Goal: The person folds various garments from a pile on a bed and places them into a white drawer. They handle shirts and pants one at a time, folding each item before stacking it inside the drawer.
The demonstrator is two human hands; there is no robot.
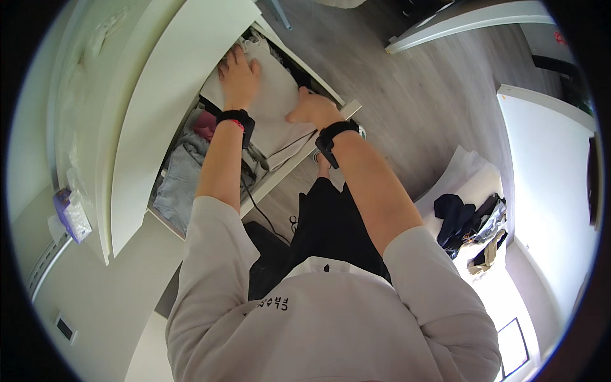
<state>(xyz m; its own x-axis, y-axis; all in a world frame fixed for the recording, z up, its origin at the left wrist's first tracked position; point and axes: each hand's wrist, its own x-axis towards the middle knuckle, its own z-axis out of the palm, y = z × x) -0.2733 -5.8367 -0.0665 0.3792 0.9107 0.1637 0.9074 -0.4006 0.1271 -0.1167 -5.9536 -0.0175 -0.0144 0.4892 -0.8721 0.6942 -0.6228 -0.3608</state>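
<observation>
A pulled-out white drawer [274, 184] holds clothes in front of me. On a folded off-white garment [272, 86] in its far part, my left hand [239, 79] lies palm down, fingers slightly apart. Against the same garment's right side rests my right hand [315, 109], its thumb spread away from its fingers; some fingertips are hard to make out. Black bands circle both wrists. Nearer the drawer's left end lie a grey garment [179, 176] and a dark pink cloth [205, 125], partly behind my left forearm.
The white cabinet [186, 62] rises along the left, with a purple-and-white pack [71, 215] on top. A dark cord [258, 207] hangs over the drawer front towards scissors [293, 222] by my leg. Dark clothes [456, 219] lie in a pile at right. A white door [549, 157] stands beyond.
</observation>
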